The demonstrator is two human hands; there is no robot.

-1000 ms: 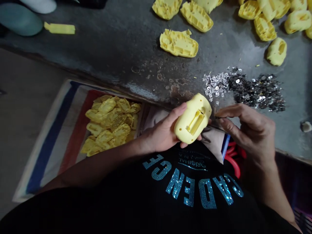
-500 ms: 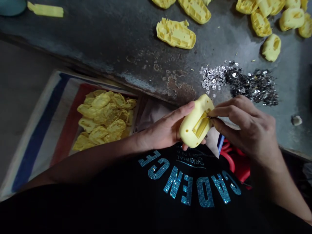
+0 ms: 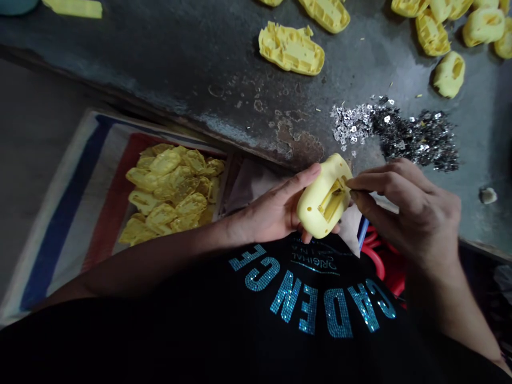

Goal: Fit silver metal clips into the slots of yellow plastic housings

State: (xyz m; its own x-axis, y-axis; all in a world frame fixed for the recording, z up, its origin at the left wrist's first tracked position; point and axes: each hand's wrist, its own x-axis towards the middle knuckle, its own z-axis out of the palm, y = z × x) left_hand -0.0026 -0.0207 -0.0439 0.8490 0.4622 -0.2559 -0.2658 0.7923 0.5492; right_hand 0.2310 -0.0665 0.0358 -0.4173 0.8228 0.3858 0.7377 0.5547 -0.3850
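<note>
A yellow plastic housing, rounded and with a rectangular recess facing up, rests in my left hand. The left thumb presses along its upper edge while the other fingers support it from below. At the recess's right end, my right hand has thumb and forefinger pinched together close to the opening. Whatever lies between those fingertips is too small and hidden to make out. Just beyond the right hand, a heap of small metal clips is spread on the grey table.
Several yellow housings lie at the table's far right, and an open half-shell sits near the middle. Left and below the table edge, a striped sack holds many yellow shells. Red handles show beside my body.
My right hand's pinched fingers have drawn slightly away from the recess toward the right. The housing stays in my left hand, and the view has shifted a little.
</note>
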